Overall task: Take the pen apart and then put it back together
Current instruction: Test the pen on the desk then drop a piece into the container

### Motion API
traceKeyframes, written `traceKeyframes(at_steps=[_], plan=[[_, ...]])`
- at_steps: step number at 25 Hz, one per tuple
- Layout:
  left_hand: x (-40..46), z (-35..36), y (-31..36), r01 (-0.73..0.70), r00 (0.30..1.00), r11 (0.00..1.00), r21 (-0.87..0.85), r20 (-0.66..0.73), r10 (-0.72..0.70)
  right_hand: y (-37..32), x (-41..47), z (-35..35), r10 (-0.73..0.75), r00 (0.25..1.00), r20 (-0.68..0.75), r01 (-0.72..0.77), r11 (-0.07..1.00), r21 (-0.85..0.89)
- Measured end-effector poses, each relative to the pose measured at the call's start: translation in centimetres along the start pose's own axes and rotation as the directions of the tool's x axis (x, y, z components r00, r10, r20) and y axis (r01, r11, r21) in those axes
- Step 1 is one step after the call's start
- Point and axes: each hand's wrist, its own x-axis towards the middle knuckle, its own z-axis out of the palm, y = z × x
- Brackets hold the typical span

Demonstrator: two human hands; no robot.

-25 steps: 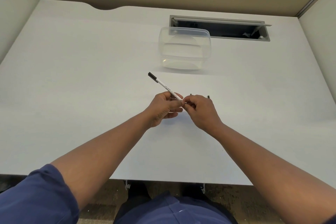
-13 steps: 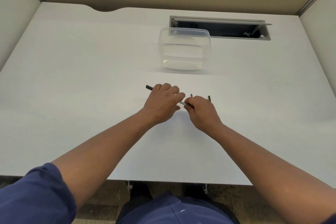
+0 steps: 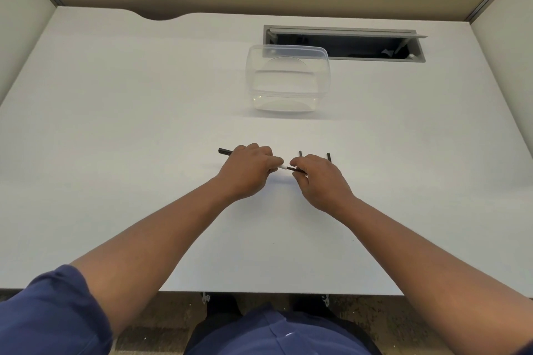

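Note:
My left hand is closed around the white pen barrel. The barrel's black end sticks out to the left of the fist, and a short white stretch shows between my hands. My right hand pinches a thin black part that comes out of the barrel's right end. Two small black pen parts lie on the white desk just behind my right hand, one near its knuckles and one further right.
A clear plastic container stands on the white desk behind my hands. Behind it is an open grey cable slot. Partition walls close the desk on the left, right and back.
The pen has swung down from a raised tilt to lie almost level over the desk. My hands have drawn slightly apart, and a black part now shows at the barrel's right end.

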Motion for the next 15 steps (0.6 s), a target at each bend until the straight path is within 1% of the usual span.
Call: traceKeyframes(at_steps=[7,13,15], plan=[[0.06,-0.09,0.16,0.025,0.999,1.000,-0.014,0.039,-0.024,0.03,0.26,-0.31,-0.001,0.999,0.046,0.003,0.999,-0.051],[0.08,-0.29,0.00,0.067,0.994,0.998,0.002,0.083,-0.067,0.39,0.11,-0.56,0.048,0.999,0.010,-0.047,0.993,-0.109],[-0.04,-0.29,-0.03,0.076,0.993,0.997,0.015,0.093,-0.077,0.66,0.18,-0.70,0.069,0.998,-0.009,-0.070,0.993,-0.090]])
